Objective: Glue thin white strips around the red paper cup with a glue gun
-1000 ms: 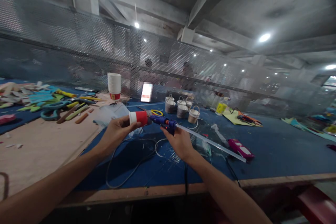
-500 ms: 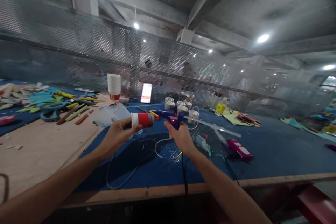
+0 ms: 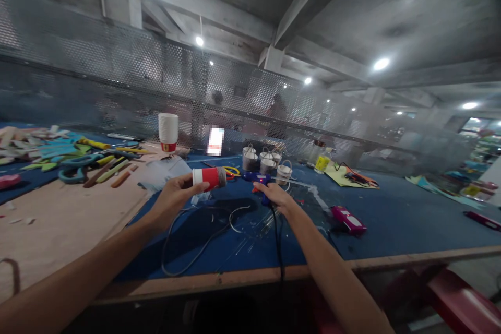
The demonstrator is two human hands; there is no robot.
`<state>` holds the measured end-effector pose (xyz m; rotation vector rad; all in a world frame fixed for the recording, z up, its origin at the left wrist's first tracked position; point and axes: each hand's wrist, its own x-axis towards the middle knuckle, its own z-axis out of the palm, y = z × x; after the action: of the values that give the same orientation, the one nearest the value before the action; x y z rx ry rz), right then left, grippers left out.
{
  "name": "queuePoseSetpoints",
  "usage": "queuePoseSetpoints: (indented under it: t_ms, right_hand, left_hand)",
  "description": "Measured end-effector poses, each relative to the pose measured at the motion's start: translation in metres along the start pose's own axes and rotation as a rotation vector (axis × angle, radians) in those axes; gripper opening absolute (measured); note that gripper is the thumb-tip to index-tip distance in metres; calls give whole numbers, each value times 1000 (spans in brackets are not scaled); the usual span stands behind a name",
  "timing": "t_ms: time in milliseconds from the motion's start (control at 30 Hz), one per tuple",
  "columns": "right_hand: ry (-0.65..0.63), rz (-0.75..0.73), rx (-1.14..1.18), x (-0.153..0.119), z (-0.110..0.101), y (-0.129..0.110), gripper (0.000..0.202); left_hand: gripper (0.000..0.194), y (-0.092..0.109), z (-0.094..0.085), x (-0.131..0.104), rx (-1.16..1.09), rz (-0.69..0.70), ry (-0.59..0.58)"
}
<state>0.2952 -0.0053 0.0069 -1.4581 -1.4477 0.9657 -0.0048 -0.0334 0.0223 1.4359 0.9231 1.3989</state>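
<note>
My left hand grips a red and white paper cup that lies on its side in the air, its one end wrapped in a grey cord-like band. In my right hand is a blue hot glue gun with a small red light and an orange trigger. Its nozzle points left, a short gap from the wrapped end of the cup. A clear glue stick sticks out of the gun's back. Beyond the gun stand several small wrapped cups with looped handles. A loose grey cord curls on the table below.
A stack of paper cups and a lit phone stand at the back. Blue scissors and foam strips lie left. To the right are a magenta device, a yellow-labelled bottle and a black gun cable.
The glue gun has dropped slightly and drawn back from the cup's wrapped end, and its orange trigger now shows. The cup stays in my left hand, nearly unmoved.
</note>
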Motion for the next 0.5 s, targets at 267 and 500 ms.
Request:
queuePoseSetpoints:
  t_ms: [267,500]
  right_hand:
    - [105,56,-492,1,-16,6,53]
    - [212,79,-758,-3,-12,7,52]
  left_hand:
    - [33,-8,-4,5,-118,-51,-39]
    - [36,-5,-1,5,-232,-111,-23]
